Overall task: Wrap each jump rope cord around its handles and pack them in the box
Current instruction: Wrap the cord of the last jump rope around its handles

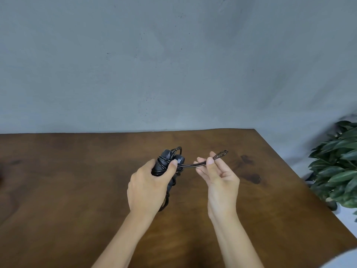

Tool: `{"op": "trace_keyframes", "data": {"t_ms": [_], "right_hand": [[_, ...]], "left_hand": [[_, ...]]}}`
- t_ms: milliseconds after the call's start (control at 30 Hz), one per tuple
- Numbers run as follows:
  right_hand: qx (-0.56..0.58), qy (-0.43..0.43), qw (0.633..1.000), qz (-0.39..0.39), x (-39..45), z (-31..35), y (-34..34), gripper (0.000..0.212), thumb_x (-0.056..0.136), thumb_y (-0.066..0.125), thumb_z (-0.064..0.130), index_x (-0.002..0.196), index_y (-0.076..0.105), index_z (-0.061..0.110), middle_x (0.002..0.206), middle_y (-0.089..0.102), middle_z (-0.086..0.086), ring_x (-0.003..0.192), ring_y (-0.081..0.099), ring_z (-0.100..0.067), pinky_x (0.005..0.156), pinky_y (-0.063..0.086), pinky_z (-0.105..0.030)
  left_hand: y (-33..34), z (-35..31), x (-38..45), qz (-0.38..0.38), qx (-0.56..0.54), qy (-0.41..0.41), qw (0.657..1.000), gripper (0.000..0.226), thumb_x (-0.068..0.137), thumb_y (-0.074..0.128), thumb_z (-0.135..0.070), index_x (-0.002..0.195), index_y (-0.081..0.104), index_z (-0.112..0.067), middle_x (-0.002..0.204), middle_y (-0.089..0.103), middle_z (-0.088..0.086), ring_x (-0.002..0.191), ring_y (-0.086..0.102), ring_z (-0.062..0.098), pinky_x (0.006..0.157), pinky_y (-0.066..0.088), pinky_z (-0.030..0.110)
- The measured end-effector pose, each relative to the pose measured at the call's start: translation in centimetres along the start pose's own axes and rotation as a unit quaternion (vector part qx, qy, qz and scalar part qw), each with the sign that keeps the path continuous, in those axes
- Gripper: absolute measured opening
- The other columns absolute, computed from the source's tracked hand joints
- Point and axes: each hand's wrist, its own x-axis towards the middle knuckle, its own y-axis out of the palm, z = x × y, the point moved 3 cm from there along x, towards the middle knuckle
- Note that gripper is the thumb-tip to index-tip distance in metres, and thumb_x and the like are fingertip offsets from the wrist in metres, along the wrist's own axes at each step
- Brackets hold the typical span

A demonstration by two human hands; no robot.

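Jump rope (164, 167) black, cord-wound handles — left hand (148, 186) grips; right hand (218, 178) fingers pinch doubled cord end.

- Brown wooden table (77, 190) with dark stains, set against a grey wall (173, 55).
- Green leafy plant (340, 167) just beside the table's right edge.

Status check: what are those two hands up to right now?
Left hand grips handles, cord wound round. Right hand pinches last cord loop, held out sideways. No box in view. Nothing in the way.
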Motion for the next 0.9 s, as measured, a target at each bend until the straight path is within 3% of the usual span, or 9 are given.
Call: {"op": "trace_keyframes", "data": {"t_ms": [67, 167, 267, 367, 467, 567, 767, 900], "right_hand": [[-0.053, -0.044, 0.998, 0.003, 0.1, 0.4, -0.3, 0.031, 0.099, 0.064, 0.006, 0.13, 0.067, 0.006, 0.088, 0.079, -0.009, 0.083, 0.074, -0.017, 0.081, 0.062, -0.027], [-0.223, -0.138, 0.965, 0.025, 0.0, 0.7, -0.9, 0.033, 0.098, 0.066, 0.009, 0.124, 0.07, 0.028, 0.086, 0.079, 0.007, 0.079, 0.074, -0.006, 0.083, 0.056, -0.018], [-0.437, -0.253, 0.86, 0.079, -0.2, 1.3, -0.9, 0.035, 0.098, 0.067, 0.014, 0.131, 0.07, 0.023, 0.087, 0.076, 0.014, 0.076, 0.071, -0.005, 0.074, 0.052, -0.012], [-0.56, -0.291, 0.764, 0.134, -0.3, 1.8, -0.5, 0.036, 0.1, 0.065, 0.019, 0.135, 0.067, 0.021, 0.083, 0.072, 0.006, 0.072, 0.065, -0.013, 0.067, 0.055, -0.029], [-0.621, -0.282, 0.709, 0.179, -0.2, 2.5, 0.2, 0.038, 0.101, 0.062, 0.018, 0.139, 0.064, 0.019, 0.092, 0.075, -0.002, 0.082, 0.069, -0.025, 0.072, 0.058, -0.041], [-0.657, -0.25, 0.682, 0.201, -0.2, 3.2, 0.7, 0.039, 0.103, 0.058, 0.018, 0.142, 0.061, 0.022, 0.102, 0.075, -0.003, 0.094, 0.07, -0.029, 0.076, 0.057, -0.042], [-0.689, -0.261, 0.646, 0.2, -0.5, 4.4, 1.4, 0.037, 0.101, 0.061, 0.015, 0.137, 0.065, 0.022, 0.092, 0.072, -0.005, 0.086, 0.068, -0.033, 0.064, 0.05, -0.036], [-0.658, -0.255, 0.679, 0.203, -0.2, 4.4, 0.9, 0.033, 0.101, 0.061, 0.018, 0.133, 0.068, 0.024, 0.091, 0.075, 0.001, 0.08, 0.068, -0.02, 0.068, 0.056, -0.037]], "left_hand": [[0.2, 0.3, -0.1, 0.014, 0.002, -0.01, 1.0, 0.062, 0.08, 0.057, -0.082, 0.073, 0.063, -0.021, 0.06, 0.068, -0.008, 0.063, 0.067, 0.018, 0.065, 0.057, 0.041], [0.4, 0.5, -0.2, 0.021, 0.01, -0.013, 1.0, 0.065, 0.077, 0.051, -0.085, 0.074, 0.064, -0.021, 0.061, 0.069, -0.008, 0.063, 0.069, 0.017, 0.067, 0.059, 0.042], [0.4, 0.3, -0.5, 0.007, 0.026, 0.003, 1.0, 0.064, 0.081, 0.055, -0.082, 0.069, 0.058, -0.02, 0.057, 0.066, -0.008, 0.059, 0.065, 0.016, 0.06, 0.055, 0.037], [0.2, 0.0, -0.8, -0.002, 0.039, 0.02, 0.999, 0.059, 0.085, 0.061, -0.075, 0.065, 0.052, -0.02, 0.053, 0.06, -0.007, 0.056, 0.059, 0.015, 0.054, 0.041, 0.033], [0.2, -0.4, -1.2, -0.002, 0.055, 0.035, 0.998, 0.058, 0.085, 0.061, -0.074, 0.065, 0.049, -0.02, 0.053, 0.056, -0.006, 0.057, 0.057, 0.017, 0.053, 0.038, 0.032], [0.1, -0.8, -1.3, -0.005, 0.064, 0.048, 0.997, 0.058, 0.084, 0.06, -0.073, 0.064, 0.045, -0.021, 0.052, 0.053, -0.005, 0.056, 0.055, 0.018, 0.053, 0.037, 0.033], [0.1, -1.0, -1.3, -0.007, 0.083, 0.079, 0.993, 0.059, 0.084, 0.053, -0.078, 0.067, 0.046, -0.022, 0.056, 0.059, -0.006, 0.057, 0.057, 0.017, 0.056, 0.048, 0.034], [-0.1, -0.9, -1.0, -0.001, 0.097, 0.093, 0.991, 0.065, 0.078, 0.04, -0.086, 0.069, 0.048, -0.021, 0.056, 0.061, -0.007, 0.057, 0.058, 0.015, 0.056, 0.05, 0.033]]}}
